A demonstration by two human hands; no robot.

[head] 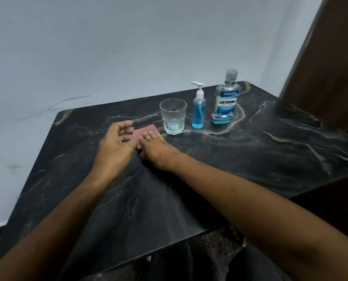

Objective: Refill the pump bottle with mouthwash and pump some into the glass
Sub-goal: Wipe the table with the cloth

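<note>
A small pump bottle (198, 110) with a white pump head and blue liquid stands at the back of the black marble table (270, 142). To its right stands a capped mouthwash bottle (225, 100), with blue liquid only near its bottom. Left of the pump bottle is a clear glass (173, 116) holding a little liquid. A flat reddish object (143, 133) lies in front of the glass. My right hand (159, 150) rests flat on the table with its fingertips on that object. My left hand (116, 147) hovers just left of it, fingers curled apart, holding nothing.
A pale wall rises behind and left of the table. A brown wooden panel (331, 57) stands at the right, close to the table's far right corner. The table's front edge runs diagonally across the lower frame.
</note>
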